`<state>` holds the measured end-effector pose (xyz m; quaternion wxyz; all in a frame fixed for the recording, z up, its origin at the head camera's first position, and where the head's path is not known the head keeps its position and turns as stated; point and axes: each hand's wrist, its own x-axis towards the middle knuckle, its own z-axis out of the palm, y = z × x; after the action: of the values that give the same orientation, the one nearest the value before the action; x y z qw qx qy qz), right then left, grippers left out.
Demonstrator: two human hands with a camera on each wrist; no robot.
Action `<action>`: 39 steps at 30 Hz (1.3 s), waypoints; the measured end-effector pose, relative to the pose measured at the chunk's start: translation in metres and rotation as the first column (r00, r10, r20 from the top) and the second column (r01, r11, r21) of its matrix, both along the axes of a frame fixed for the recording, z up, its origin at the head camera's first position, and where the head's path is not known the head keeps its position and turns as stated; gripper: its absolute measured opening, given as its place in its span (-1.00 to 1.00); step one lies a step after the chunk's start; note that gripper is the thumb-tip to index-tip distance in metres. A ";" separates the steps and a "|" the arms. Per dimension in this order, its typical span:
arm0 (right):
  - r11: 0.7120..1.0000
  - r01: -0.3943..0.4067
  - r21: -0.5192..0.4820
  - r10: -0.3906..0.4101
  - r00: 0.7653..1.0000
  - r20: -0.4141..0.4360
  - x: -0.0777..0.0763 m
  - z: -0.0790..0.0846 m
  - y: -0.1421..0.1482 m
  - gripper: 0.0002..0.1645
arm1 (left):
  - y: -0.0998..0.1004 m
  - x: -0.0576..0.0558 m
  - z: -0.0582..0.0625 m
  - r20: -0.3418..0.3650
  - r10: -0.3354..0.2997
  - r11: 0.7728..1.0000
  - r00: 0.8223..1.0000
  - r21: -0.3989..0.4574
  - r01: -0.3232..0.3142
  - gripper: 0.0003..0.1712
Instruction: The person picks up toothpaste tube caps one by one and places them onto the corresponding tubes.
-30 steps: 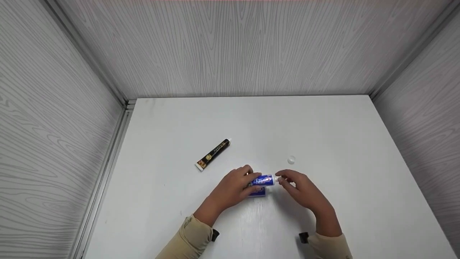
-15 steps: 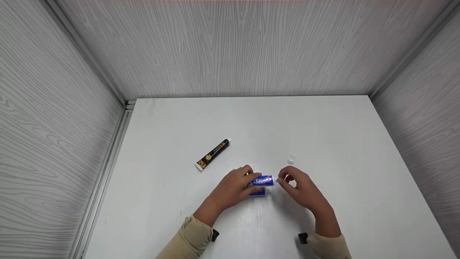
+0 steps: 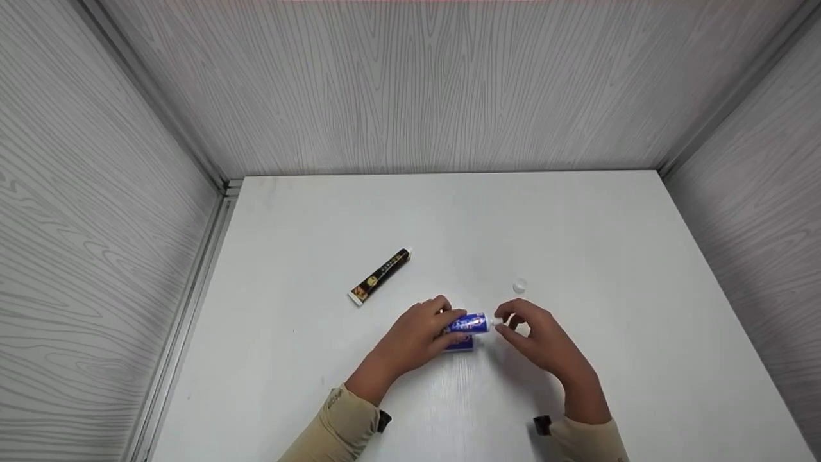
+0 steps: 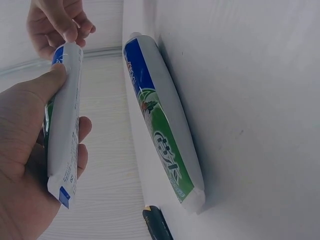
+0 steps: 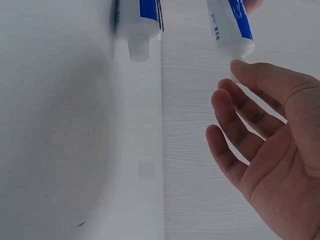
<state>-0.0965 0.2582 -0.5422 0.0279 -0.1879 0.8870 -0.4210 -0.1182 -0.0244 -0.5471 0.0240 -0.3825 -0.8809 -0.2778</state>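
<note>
My left hand [image 3: 417, 333] grips a blue, green and white toothpaste tube [image 3: 474, 323] above the table, its nozzle end facing right. At that end the thumb and index finger of my right hand [image 3: 539, 333] pinch a small white cap [image 5: 234, 78], mostly hidden by the fingers. The other right fingers are loosely bent. A second toothpaste tube [image 4: 162, 120] of the same colours lies on the table below the held one, its translucent cap [image 5: 139, 47] on. Beyond my right hand sits a loose clear-white cap [image 3: 519, 286].
A black and gold tube [image 3: 380, 276] lies at an angle, beyond and left of my left hand. The white tabletop [image 3: 308, 218] is bounded by grey wood-grain panels [image 3: 410, 90] at the back and sides.
The right fingers shift slightly at the nozzle end, and more of the white part shows between them. The left hand and the things on the table stay put.
</note>
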 end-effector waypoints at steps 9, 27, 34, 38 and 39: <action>0.999 -0.007 0.036 0.005 0.999 0.038 0.000 0.002 0.001 -0.71 | -0.001 0.001 0.002 0.000 0.001 1.000 1.000 -0.002 -0.001 -0.52; 0.997 0.078 -0.008 -0.077 0.993 0.087 0.001 -0.001 0.005 -0.70 | 0.001 0.001 0.001 -0.035 -0.012 1.000 0.999 0.013 0.013 -0.53; 0.996 0.079 -0.037 -0.081 0.996 -0.040 0.004 0.000 0.005 -0.80 | 0.000 0.001 -0.001 -0.019 -0.006 1.000 1.000 0.004 0.006 -0.52; 0.997 0.027 -0.077 -0.035 0.994 -0.107 0.004 -0.002 0.004 -0.70 | 0.000 0.002 -0.001 -0.012 -0.003 1.000 1.000 0.001 0.003 -0.52; 0.996 0.017 -0.085 -0.026 0.993 -0.114 0.003 -0.003 0.004 -0.67 | 0.000 0.002 -0.001 -0.010 -0.001 1.000 1.000 0.001 0.001 -0.51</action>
<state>-0.0933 0.2619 -0.5449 -0.0355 -0.2031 0.8706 -0.4468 -0.1163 -0.0244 -0.5479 0.0285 -0.3844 -0.8804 -0.2762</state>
